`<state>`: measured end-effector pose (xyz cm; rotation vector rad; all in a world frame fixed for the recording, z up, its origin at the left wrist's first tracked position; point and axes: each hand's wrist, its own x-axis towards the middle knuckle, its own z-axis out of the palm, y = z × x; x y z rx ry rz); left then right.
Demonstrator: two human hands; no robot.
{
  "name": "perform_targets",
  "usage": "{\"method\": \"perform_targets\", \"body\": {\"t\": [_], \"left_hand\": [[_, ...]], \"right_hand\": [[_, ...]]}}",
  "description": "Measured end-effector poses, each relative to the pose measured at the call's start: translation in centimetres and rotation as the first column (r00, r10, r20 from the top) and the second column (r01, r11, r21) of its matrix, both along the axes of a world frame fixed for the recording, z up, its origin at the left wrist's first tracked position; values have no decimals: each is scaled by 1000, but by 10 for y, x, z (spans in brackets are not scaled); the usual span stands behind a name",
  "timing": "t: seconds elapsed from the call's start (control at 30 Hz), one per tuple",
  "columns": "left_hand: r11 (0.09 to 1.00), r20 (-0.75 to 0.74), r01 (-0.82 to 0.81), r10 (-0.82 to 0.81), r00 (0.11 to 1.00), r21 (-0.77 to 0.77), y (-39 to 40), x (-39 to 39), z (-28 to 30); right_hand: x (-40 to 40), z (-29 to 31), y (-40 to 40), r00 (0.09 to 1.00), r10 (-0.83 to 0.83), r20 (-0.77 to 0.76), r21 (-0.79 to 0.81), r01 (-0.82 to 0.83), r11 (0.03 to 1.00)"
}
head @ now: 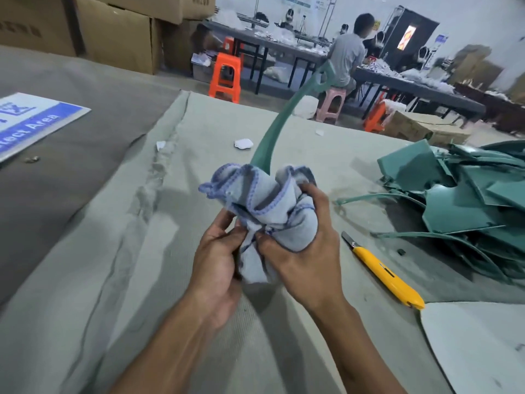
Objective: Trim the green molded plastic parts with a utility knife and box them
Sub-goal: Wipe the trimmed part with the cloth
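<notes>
Both hands low in the middle of the frame, close together, busy with a cloth (272, 206). Left hand (218, 260) curled, fingers and thumb pinching the bottom folds of the cloth. Right hand (304, 251) curled too, wrapped round the fat bunch of cloth and squeezing it. Inside the cloth, the lower end of a long green part (279, 120), so held through the cloth, not bare. Looks like a wipe or rub of this part, a small step between cutting and boxing, not cutting right now. Knife (383, 271) not in any hand, lying on the mat (142, 251) just right of the right hand, toward the lower right of the frame. Next move, at a guess: slide the cloth along the part, or put the cloth down and reach right for the knife; care needed there, blade end out and pointing up the frame. Green part thin, long and bent like a stem, rising from the cloth toward the upper middle of the frame, with a forked tip. Smooth, dark green, maybe a bit bendy. More green pieces in a pile (466, 200) at the right edge, flat plates with thin strings sticking out. No box for them clearly in sight.
</notes>
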<state>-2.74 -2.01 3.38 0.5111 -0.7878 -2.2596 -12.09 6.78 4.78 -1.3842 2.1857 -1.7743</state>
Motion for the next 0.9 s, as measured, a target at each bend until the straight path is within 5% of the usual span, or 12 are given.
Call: {"method": "perform_targets", "body": {"t": [0.13,0.33,0.53,0.63,0.73,0.9], "left_hand": [[996,1,45,-45,999,71,2,1,1],[1000,11,-5,5,1000,22,4,-10,7],[988,132,-124,111,985,97,0,1,-6],[989,41,-49,44,998,137,4,-4,1],[988,-36,-13,19,999,153,8,-8,11],[992,-2,46,-46,999,120,1,4,-9]], "right_hand": [[1,10,3,998,51,-33,83,-48,995],[2,11,-15,979,-185,85,-178,197,964],[9,3,9,995,74,62,85,-79,993],[-1,13,7,997,-62,50,-120,68,990],[-2,11,-4,958,-256,125,-124,271,954],[32,-6,4,998,-53,26,-6,53,999]]}}
